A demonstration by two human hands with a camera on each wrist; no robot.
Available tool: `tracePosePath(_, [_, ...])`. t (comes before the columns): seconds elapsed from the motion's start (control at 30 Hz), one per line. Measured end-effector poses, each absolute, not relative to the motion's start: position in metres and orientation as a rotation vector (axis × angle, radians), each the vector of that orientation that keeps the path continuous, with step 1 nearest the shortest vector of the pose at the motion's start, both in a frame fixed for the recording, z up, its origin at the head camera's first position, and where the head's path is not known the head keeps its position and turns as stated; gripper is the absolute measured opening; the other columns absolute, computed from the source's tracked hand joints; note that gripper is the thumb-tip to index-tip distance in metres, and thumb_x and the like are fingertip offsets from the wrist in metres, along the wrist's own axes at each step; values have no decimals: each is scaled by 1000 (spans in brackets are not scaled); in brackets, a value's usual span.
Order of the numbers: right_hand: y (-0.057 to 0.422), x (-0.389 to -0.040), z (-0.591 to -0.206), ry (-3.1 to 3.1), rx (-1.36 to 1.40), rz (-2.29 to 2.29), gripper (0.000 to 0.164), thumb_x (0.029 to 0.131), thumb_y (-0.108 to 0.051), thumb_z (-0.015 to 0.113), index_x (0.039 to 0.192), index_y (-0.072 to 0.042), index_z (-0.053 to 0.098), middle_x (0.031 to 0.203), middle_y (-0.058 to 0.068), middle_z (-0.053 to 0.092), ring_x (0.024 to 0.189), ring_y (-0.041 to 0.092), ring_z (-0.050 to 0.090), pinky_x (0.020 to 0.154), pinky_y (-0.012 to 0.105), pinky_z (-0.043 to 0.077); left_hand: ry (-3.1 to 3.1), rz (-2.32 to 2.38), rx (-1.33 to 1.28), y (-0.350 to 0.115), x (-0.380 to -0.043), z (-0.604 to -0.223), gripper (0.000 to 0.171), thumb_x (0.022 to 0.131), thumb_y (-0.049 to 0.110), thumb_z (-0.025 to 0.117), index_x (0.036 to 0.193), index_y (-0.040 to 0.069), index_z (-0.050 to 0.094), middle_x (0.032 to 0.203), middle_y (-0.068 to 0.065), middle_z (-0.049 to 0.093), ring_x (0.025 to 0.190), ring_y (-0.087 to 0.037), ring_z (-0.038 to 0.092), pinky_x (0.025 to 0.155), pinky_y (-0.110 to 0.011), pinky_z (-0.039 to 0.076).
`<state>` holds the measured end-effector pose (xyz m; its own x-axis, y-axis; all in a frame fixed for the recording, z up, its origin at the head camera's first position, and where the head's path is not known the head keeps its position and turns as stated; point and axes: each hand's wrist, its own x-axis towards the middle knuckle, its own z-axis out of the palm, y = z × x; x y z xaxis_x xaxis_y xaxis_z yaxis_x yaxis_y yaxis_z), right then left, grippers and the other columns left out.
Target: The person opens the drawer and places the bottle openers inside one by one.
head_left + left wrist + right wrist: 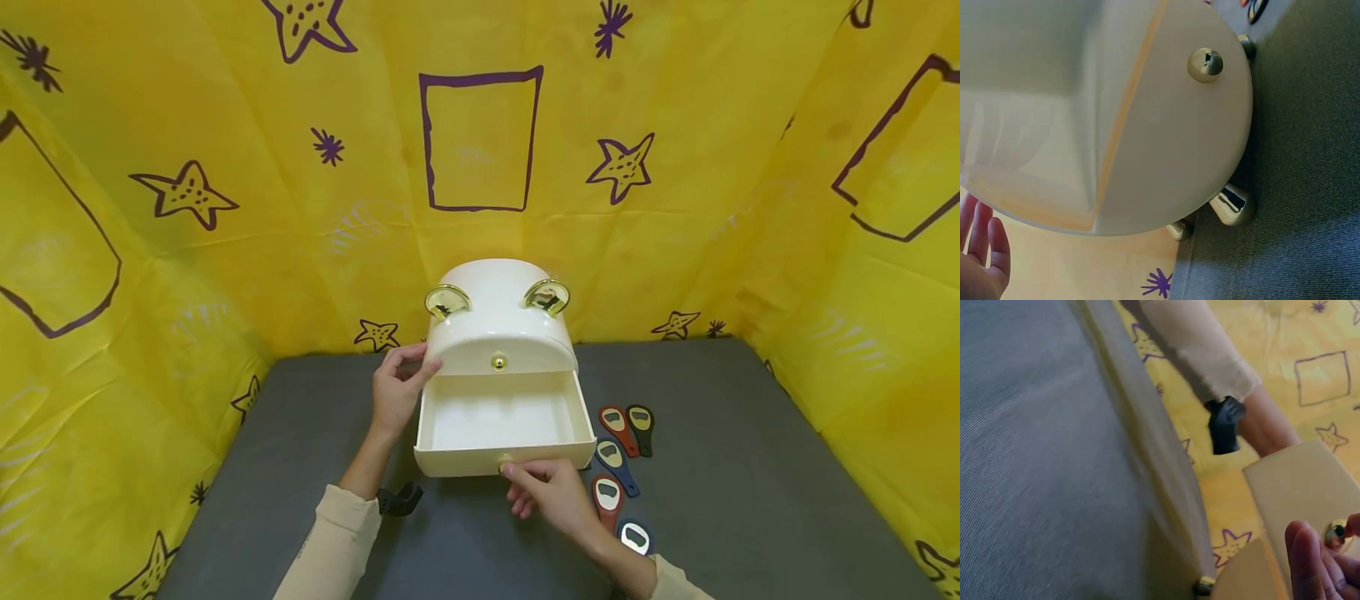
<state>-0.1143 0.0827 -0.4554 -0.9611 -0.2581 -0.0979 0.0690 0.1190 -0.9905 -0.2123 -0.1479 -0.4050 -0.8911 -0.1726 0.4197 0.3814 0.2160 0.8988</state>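
A grey desk (712, 450) is surrounded by yellow cloth (480, 242) printed with purple starfish and outlines. The gold knob (1334, 534) is pinched between thumb and fingers of the right hand (558, 496). The left hand (393, 398), thumb apart from its extended fingers, is laid against the left side of the white box (495, 292) on the desk. The lower drawer (461, 463) is pulled out. The top is fitted with two gold ears (447, 302). Beside the box, on the right, five bottle openers (622, 477) are scattered.
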Motion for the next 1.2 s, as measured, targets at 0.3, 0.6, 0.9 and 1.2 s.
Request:
tracePosePath(0.3, [83,-114,-460,2166,-234,-1899,38,93,-25,66,93,13,70,71,21,68,52,10,61,51,29,56,-2019,-1783,-185,-151,-214,-411,30,84,0,73,111,-11,66,108,-27,61,89,-1,59,75,-14,51])
tracePosePath(0.6, [113,-120,-449,2202,-395,-1722,31,94,-24,64,90,6,73,73,25,69,53,10,62,51,33,56,-2011,-1799,-181,-151,-213,-411,32,84,0,72,114,-9,65,110,-26,60,87,-1,59,72,-12,51])
tracePosePath(0.9, [172,-136,-442,2104,-575,-1564,30,96,-22,61,85,3,73,72,29,67,54,9,63,49,36,56,-1951,-1789,-261,-149,-214,-410,29,82,-7,71,110,-14,65,109,-31,58,88,0,59,72,-11,51])
tracePosePath(1.2, [233,-160,-453,2125,-454,-1508,34,97,-20,59,102,13,68,83,18,71,70,17,67,62,38,59,-1984,-1771,-280,-149,-215,-411,28,82,-8,71,108,-15,65,117,-32,59,99,-1,58,75,-14,52])
